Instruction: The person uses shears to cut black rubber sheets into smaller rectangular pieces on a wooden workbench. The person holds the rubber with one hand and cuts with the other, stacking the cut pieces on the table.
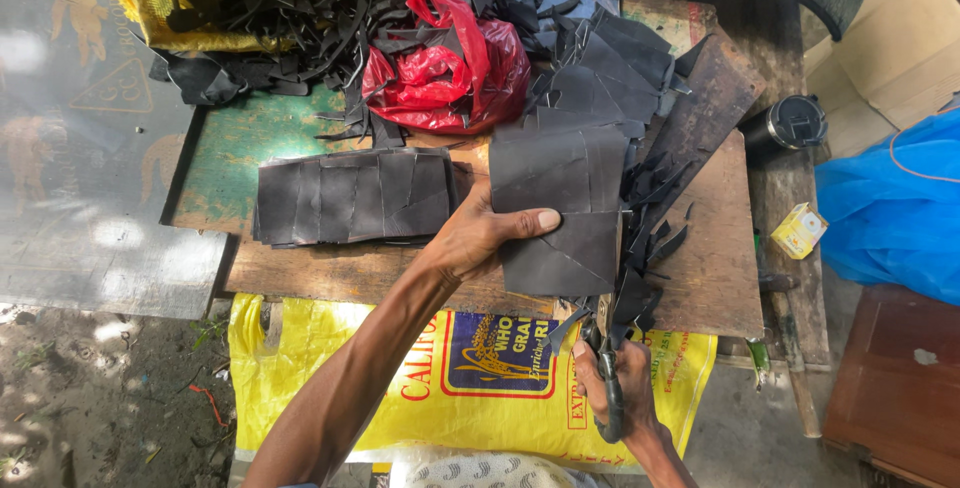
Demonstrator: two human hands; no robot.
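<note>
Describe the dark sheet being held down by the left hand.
The dark grey, flat rubber-like sheet is matte, roughly rectangular, and creased into panels. It lies on the worn wooden board, pinned by the left hand, thumb on top. The scissors in the right hand meet its lower right edge beside cut strips.

Daylight scene, bright overall, with direct sun entering from the upper right. Strong highlights fall on the cardboard (900, 58) and on the blue plastic sheet (900, 208), both close to overexposure. Dappled patches of sun and shade mark the grey panel (90, 168) at left and the ground (110, 388) below it. The red plastic bag (450, 63) shows specular glare on its folds. The dark cut sheets (355, 196) hold little surface detail. Focus is sharp at centre; mild wide-angle stretching appears toward the corners.
</note>
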